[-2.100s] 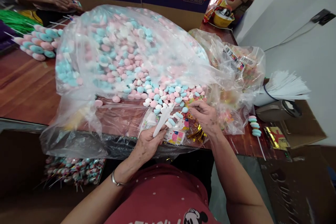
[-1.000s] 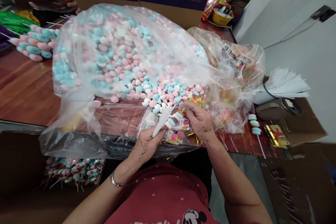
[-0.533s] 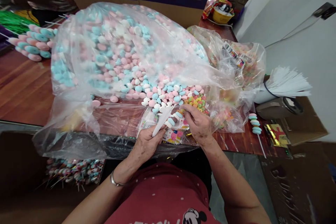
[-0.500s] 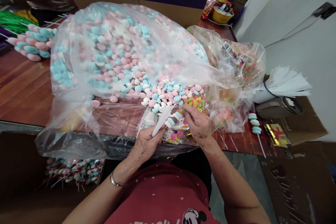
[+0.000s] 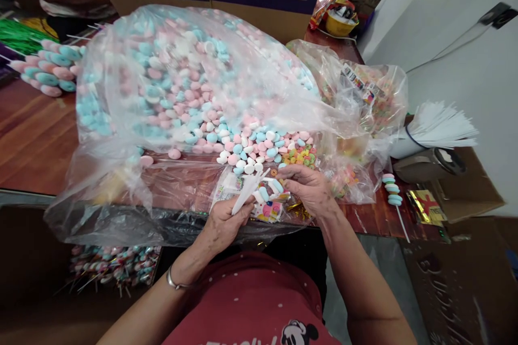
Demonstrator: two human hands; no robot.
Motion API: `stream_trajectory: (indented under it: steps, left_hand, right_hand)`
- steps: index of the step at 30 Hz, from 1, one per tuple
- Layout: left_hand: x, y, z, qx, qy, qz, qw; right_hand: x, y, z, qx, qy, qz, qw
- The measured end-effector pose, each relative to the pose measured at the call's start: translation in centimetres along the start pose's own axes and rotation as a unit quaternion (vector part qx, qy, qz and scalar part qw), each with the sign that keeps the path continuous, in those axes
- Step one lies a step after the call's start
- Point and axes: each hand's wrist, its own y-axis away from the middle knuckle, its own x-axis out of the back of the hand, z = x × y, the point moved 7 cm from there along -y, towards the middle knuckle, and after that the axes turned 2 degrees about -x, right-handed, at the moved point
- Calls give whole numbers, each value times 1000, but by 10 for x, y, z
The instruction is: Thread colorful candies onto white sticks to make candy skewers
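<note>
Head view: brown wood table [image 5: 36,140], glossy, planked; white wall right, cardboard boxes far. Huge crinkled clear bag [image 5: 194,86] of pink, blue, white round candies, hazy through plastic. Left hand [image 5: 224,221] closed around white stick [image 5: 249,191] at near edge; right hand [image 5: 307,188] pinching threaded candies [image 5: 269,190]. Ring candies [image 5: 299,155] just beyond. Stick's lower end hidden.

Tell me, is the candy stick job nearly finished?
Not nearly. Finished sticks lie piled on the table. The left hand holds a stick while the right hand adds a candy ring. The big bag is mostly full.
</note>
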Motion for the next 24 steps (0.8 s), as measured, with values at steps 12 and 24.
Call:
stream_trajectory:
  steps: [12,24]
  left_hand:
    - [0,0,9,-15,-3,40,999]
    - [4,-1,10,21,36,109,993]
  right_hand:
    - [-27,-5,8,-15,-24,-47,998]
    - [-3,-56,-46,126,707,105,688]
